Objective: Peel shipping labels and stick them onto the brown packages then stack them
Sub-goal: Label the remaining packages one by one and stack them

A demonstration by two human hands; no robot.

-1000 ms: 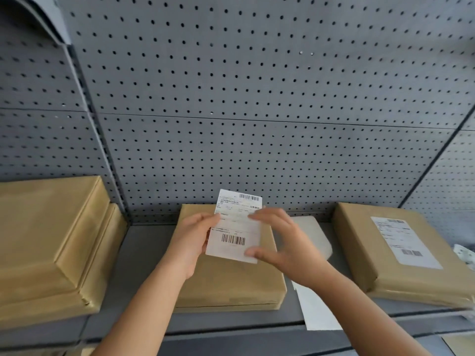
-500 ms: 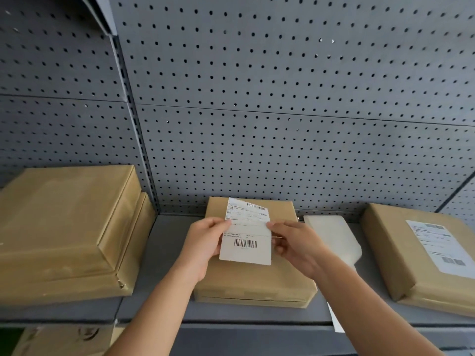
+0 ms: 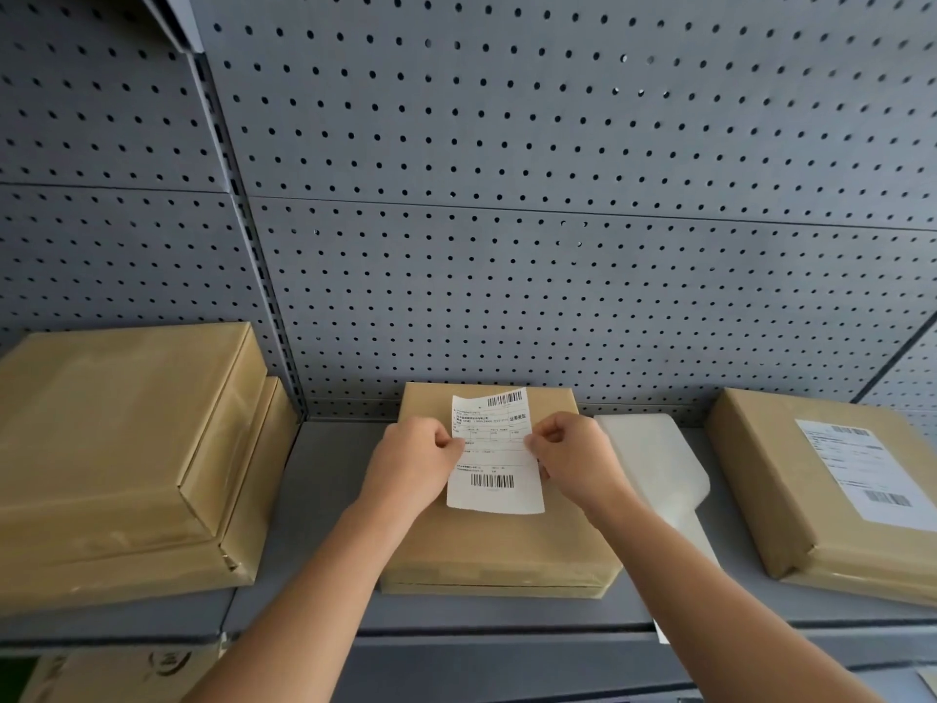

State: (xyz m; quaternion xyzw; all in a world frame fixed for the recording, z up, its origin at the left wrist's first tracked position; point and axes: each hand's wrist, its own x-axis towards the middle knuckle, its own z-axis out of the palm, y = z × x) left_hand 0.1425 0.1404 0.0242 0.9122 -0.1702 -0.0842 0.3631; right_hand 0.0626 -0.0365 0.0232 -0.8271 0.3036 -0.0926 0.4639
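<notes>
A white shipping label (image 3: 494, 451) with two barcodes is held over the top of the middle brown package (image 3: 499, 548) on the grey shelf. My left hand (image 3: 410, 461) pinches the label's left edge. My right hand (image 3: 575, 456) pinches its right edge. Whether the label touches the package top I cannot tell. At the right lies another brown package (image 3: 776, 479) with a label (image 3: 864, 474) stuck on its top. Two brown packages (image 3: 121, 449) without visible labels are stacked at the left.
White backing sheets (image 3: 654, 469) lie on the grey shelf (image 3: 324, 509) between the middle and right packages. A grey pegboard wall (image 3: 507, 220) rises right behind the packages. Below the shelf's front edge, a cardboard box (image 3: 121, 672) shows at the lower left.
Both hands have lowered the label toward the middle package top and now pinch its side edges. The view has shifted, so everything sits further right in the frame.
</notes>
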